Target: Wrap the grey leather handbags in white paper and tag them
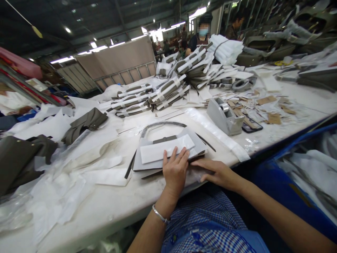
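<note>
On the near edge of the tabletop [123,202], just before my body, lies the flat grey bag [137,166] which I am handling. Its curved handle [163,123] stretches away from me and seems to be covered with a thin clear wrap. On the upper face of the bag rests a white padding sheet [155,154], placed a little tilted.

My left grip [176,169] is not clenched: the fingers are spread, and they press flat upon the lower edge of this sheet. At my left wrist there is a silver bracelet [160,215]. My right grip [219,172] is beside the right lower corner of the bag, with the thumb apart from the forefinger; I cannot tell if it is pinching something, because the other fingers are hidden.

Behind the bag, to the right, stands a grey tape dispenser [226,119], and beside it a long strip of white film [216,131] reaches the table edge. Further to the right are scattered brown paper pieces [273,118]. Beyond the bag is a high pile of wrapped bags [168,92]. To the left lies a dark folded bag [86,123]. Behind the pile, a masked person [194,43] is present.
</note>
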`<state>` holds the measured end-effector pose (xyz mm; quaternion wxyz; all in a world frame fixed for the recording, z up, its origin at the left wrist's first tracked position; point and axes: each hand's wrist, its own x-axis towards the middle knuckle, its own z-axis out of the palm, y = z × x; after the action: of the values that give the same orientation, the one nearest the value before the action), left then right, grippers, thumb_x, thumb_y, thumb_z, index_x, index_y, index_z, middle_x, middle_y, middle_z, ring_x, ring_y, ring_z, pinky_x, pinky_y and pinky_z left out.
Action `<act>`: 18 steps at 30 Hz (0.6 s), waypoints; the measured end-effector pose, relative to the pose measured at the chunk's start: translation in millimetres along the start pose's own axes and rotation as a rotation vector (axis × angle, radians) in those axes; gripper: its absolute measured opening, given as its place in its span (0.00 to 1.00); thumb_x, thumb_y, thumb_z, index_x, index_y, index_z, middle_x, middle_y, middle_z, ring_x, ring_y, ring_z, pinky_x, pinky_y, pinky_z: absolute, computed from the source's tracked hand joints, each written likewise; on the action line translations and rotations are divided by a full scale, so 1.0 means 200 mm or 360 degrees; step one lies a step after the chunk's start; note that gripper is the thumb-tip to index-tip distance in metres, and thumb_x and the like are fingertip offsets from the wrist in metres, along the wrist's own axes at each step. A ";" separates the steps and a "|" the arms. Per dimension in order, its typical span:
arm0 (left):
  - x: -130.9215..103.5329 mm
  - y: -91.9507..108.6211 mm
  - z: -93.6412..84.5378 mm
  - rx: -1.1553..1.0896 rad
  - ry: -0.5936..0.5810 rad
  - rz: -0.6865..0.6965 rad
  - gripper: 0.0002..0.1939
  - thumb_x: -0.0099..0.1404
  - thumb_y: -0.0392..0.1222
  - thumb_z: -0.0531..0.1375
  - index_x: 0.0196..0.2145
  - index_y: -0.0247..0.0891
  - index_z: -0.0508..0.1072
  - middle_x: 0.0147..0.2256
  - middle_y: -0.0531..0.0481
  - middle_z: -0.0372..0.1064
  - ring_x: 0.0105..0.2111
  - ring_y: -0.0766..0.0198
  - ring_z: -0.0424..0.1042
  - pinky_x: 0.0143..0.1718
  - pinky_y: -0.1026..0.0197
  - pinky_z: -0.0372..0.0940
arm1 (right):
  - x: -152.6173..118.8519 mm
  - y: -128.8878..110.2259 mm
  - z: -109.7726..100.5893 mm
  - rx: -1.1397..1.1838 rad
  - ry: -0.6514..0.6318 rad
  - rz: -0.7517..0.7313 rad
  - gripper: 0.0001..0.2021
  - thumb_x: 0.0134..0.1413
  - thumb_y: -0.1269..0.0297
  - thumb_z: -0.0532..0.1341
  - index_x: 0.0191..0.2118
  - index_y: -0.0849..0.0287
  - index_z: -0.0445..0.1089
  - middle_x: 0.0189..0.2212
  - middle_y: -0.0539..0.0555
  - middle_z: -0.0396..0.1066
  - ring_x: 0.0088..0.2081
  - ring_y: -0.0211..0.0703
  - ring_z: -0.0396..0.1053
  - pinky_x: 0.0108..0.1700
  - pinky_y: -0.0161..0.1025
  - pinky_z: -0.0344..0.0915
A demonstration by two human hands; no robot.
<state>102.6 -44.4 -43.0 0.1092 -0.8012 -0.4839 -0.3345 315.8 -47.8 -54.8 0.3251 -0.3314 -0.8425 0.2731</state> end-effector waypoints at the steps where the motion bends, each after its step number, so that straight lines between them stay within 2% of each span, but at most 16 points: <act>1: 0.00 0.00 0.00 0.0001 0.0002 -0.0002 0.16 0.70 0.38 0.58 0.55 0.47 0.71 0.55 0.53 0.70 0.60 0.54 0.65 0.68 0.39 0.42 | -0.01 0.01 -0.01 -0.0052 0.0001 -0.0019 0.23 0.62 0.54 0.62 0.61 0.51 0.67 0.55 0.55 0.71 0.57 0.48 0.68 0.62 0.45 0.64; 4: 0.01 0.01 0.00 0.0004 0.0011 -0.0007 0.16 0.70 0.38 0.58 0.55 0.47 0.71 0.55 0.53 0.71 0.60 0.54 0.65 0.68 0.39 0.42 | -0.04 0.05 -0.03 -0.0163 0.0009 -0.0163 0.18 0.66 0.62 0.59 0.59 0.49 0.69 0.55 0.53 0.72 0.58 0.45 0.67 0.64 0.46 0.62; 6: 0.01 0.01 -0.01 0.0002 0.0007 -0.0008 0.15 0.71 0.39 0.58 0.54 0.47 0.71 0.55 0.53 0.71 0.59 0.53 0.66 0.68 0.40 0.41 | -0.03 0.06 -0.04 -0.0203 -0.0008 -0.0288 0.17 0.64 0.62 0.61 0.58 0.50 0.70 0.53 0.53 0.74 0.58 0.46 0.67 0.64 0.47 0.62; 9: 0.02 0.01 -0.02 -0.0009 -0.0004 -0.0002 0.15 0.71 0.39 0.58 0.54 0.46 0.71 0.55 0.54 0.71 0.59 0.53 0.66 0.68 0.40 0.40 | -0.03 0.05 -0.04 -0.0321 -0.0104 -0.0369 0.28 0.55 0.54 0.68 0.60 0.55 0.67 0.54 0.57 0.72 0.60 0.51 0.65 0.65 0.52 0.61; 11: 0.02 0.01 -0.02 -0.0016 -0.0007 -0.0005 0.15 0.71 0.39 0.58 0.54 0.46 0.71 0.55 0.54 0.71 0.59 0.53 0.66 0.68 0.40 0.41 | -0.03 0.03 -0.04 -0.0432 -0.0144 -0.0382 0.31 0.55 0.54 0.69 0.62 0.57 0.65 0.56 0.59 0.71 0.60 0.53 0.64 0.65 0.54 0.59; 15: 0.02 0.01 -0.02 -0.0021 -0.0028 -0.0023 0.16 0.70 0.39 0.59 0.54 0.46 0.71 0.55 0.54 0.71 0.59 0.53 0.66 0.68 0.39 0.41 | -0.04 0.00 -0.01 -0.0551 -0.0007 -0.0534 0.17 0.64 0.68 0.60 0.58 0.55 0.69 0.52 0.56 0.74 0.58 0.48 0.68 0.63 0.51 0.62; 18: 0.02 0.01 -0.02 -0.0017 -0.0029 -0.0025 0.16 0.70 0.39 0.58 0.54 0.47 0.71 0.55 0.53 0.71 0.59 0.53 0.66 0.68 0.38 0.41 | -0.01 -0.02 0.04 -0.0533 0.0100 -0.0560 0.13 0.66 0.69 0.57 0.53 0.57 0.72 0.48 0.57 0.76 0.53 0.46 0.72 0.59 0.47 0.68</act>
<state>103.6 -45.5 -37.4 0.0981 -0.8010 -0.4893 -0.3307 309.3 -53.8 -58.3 0.3343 -0.2372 -0.9103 0.0585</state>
